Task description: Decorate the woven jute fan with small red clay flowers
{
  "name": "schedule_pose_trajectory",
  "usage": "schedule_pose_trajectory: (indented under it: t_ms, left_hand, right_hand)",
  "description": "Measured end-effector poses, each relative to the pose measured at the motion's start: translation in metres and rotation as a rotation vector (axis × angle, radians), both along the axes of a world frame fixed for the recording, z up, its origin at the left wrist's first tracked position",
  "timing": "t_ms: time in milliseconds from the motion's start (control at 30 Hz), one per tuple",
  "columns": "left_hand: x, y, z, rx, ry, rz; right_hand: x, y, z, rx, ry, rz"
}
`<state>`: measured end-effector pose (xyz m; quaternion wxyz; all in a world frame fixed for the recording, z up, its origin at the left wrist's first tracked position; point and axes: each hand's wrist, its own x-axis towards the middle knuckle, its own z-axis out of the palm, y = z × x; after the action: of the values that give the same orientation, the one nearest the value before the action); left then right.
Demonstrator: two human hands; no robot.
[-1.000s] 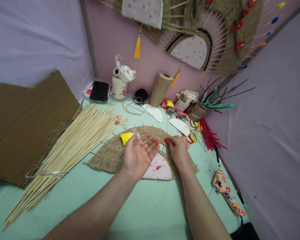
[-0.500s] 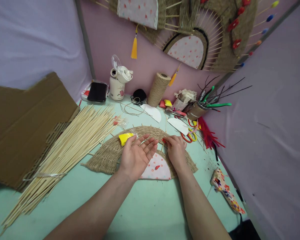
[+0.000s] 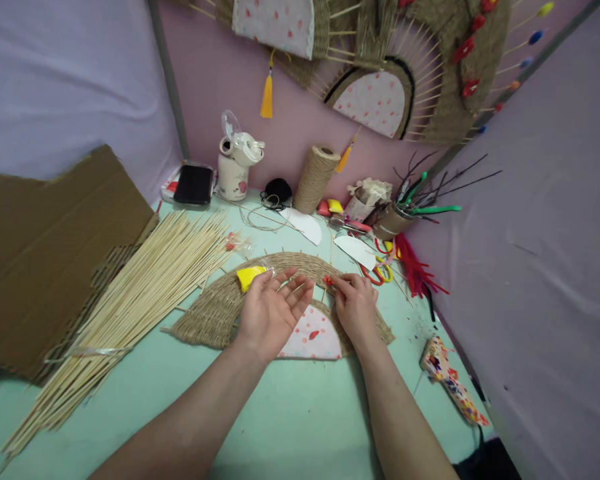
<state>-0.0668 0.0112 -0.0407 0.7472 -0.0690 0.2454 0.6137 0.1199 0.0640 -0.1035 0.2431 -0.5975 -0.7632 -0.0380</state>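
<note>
A woven twine fan (image 3: 207, 313) lies on the table, with a white half-round panel (image 3: 325, 343) dotted in red at its base. My left hand (image 3: 270, 313) is held palm up over the fan, fingers spread and a little curled, nothing in it. My right hand (image 3: 355, 300) is at the fan's upper right, fingertips pinched at a small red flower-like piece (image 3: 329, 281). A small red piece (image 3: 314, 335) rests on the dotted panel. Beside my left thumb sits a yellow packet (image 3: 250, 277) on the weave.
Left are a bundle of thin sticks (image 3: 145, 293) and cardboard (image 3: 55, 253). Behind stand a twine spool (image 3: 316, 179), a white jar (image 3: 233, 175) and a tube holding tools (image 3: 393, 220). Scissors (image 3: 383, 272) and a patterned glue gun (image 3: 453, 383) lie right.
The right fingers have shifted slightly to the right and loosened a little, so more of the red piece shows. My left hand has barely moved.
</note>
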Motion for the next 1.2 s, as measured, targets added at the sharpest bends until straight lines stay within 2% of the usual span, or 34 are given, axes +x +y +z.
schedule_pose_trajectory:
  t_ms: [367, 600, 867, 1200]
  left_hand:
    - [0.0007, 0.0003, -0.0019, 0.005, -0.006, 0.004]
    - [-0.0007, 0.0011, -0.0024, 0.011, -0.002, 0.006]
    - [-0.0021, 0.0012, -0.0012, 0.007, 0.01, 0.0]
    - [-0.0035, 0.0031, -0.0009, 0.005, 0.029, 0.01]
  right_hand:
    - [-0.0017, -0.0011, 0.0017, -0.003, -0.101, -0.004]
    - [0.001, -0.0018, 0.0029, 0.052, -0.072, -0.055]
    - [-0.0028, -0.0038, 0.0029, -0.03, -0.095, -0.022]
    - [-0.0035, -0.0007, 0.0001, -0.014, 0.109, -0.005]
